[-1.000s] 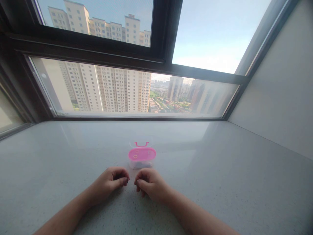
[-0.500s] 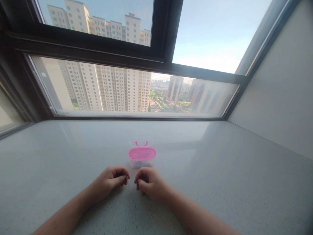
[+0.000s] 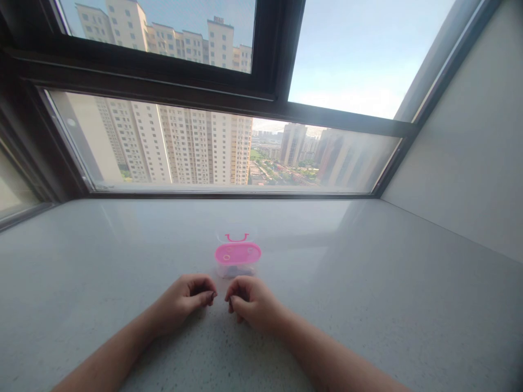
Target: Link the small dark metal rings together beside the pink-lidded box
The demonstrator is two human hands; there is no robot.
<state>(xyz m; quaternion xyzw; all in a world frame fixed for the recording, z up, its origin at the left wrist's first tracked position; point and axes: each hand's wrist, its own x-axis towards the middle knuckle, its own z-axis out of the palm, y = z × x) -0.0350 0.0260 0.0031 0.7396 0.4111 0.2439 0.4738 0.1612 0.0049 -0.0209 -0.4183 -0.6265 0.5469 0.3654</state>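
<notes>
A small clear plastic box with a pink insert stands on the grey stone sill, its clear lid with a pink handle raised behind it. Just in front of the box, my left hand and my right hand rest on the sill, a few centimetres apart. Both have their fingers curled in a pinch. Something small and dark shows at the left fingertips, too small to name. What the right fingers hold, if anything, is hidden.
A wide window with a dark frame runs along the back of the sill, with tall buildings outside. A pale wall closes off the right side.
Both hands stay pinched in the same spot. The view has tilted slightly, so the box and hands sit a little higher in the picture.
</notes>
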